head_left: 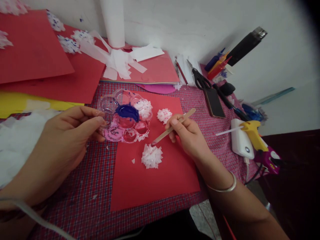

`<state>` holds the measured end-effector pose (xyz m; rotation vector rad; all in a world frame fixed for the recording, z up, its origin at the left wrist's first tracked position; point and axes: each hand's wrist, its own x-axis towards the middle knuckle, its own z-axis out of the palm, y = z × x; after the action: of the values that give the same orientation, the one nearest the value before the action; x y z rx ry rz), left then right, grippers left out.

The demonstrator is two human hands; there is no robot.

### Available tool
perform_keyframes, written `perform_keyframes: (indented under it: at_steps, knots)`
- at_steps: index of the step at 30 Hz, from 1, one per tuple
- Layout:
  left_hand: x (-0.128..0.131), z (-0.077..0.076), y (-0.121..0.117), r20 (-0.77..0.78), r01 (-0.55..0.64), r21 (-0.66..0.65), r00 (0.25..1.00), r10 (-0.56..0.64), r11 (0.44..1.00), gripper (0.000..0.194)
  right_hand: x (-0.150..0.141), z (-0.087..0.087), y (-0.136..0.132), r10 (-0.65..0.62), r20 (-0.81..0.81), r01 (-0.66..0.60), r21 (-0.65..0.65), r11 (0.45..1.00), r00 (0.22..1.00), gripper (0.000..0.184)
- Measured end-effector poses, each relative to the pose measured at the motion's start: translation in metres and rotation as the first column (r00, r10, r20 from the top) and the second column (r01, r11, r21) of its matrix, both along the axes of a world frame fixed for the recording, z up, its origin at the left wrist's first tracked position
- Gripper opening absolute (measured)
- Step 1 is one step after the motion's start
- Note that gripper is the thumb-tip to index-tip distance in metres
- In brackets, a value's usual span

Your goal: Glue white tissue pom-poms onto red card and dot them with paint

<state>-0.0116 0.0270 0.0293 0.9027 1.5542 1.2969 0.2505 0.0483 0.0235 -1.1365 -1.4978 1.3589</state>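
My left hand (72, 133) pinches the edge of a clear plastic paint palette (107, 104) and holds it up over the red paper sheet (155, 186). Dark blue, red and pink paint fill some of the wells. In my right hand (185, 133) is a flat wooden stick (163, 134), gripped between thumb and fingers. Its lower tip, stained reddish, is at the top edge of a white tissue-paper pompom (151, 156); I cannot tell if they touch. A second pompom with pink specks (164, 115) lies behind my right fingers. Another pompom (143, 107) shows partly behind the palette.
White tissue pieces (17, 136) lie at left near red sheets (32, 50) with speckled pompoms. Along the back are tissue strips (120, 63) and a white roll (113, 23). Scissors (200, 78), a phone (214, 102), paint bottles (220, 66) and a yellow-and-purple glue gun (255, 135) sit at right.
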Motion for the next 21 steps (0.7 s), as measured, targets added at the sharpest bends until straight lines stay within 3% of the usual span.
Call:
perform_keyframes:
  at_steps: [4,7,14,21]
  knots:
    - [-0.0017,-0.0013,-0.0005,-0.015,0.017,-0.011,1.0,-0.017,1.0,0.015,-0.0003,0.0024,-0.0004,0.004,-0.102,-0.008,-0.037,0.999,0.995,0.034]
    - [-0.0022,-0.0031,-0.0007,-0.015,0.028,-0.012,0.999,-0.028,1.0,0.014,-0.0003,0.0049,-0.0018,-0.036,-0.139,0.038,0.008,0.999,0.99,0.029]
    - [-0.0028,-0.0055,-0.0002,-0.041,0.051,-0.021,0.998,-0.051,0.999,0.013,-0.002,0.0063,-0.0062,-0.052,-0.01,0.053,0.157,0.986,0.999,0.024]
    - [-0.0005,-0.0057,-0.001,-0.064,0.074,-0.015,0.995,-0.075,0.997,0.012,-0.0071,-0.0013,-0.0026,-0.019,-0.058,0.02,0.015,1.0,0.998,0.031]
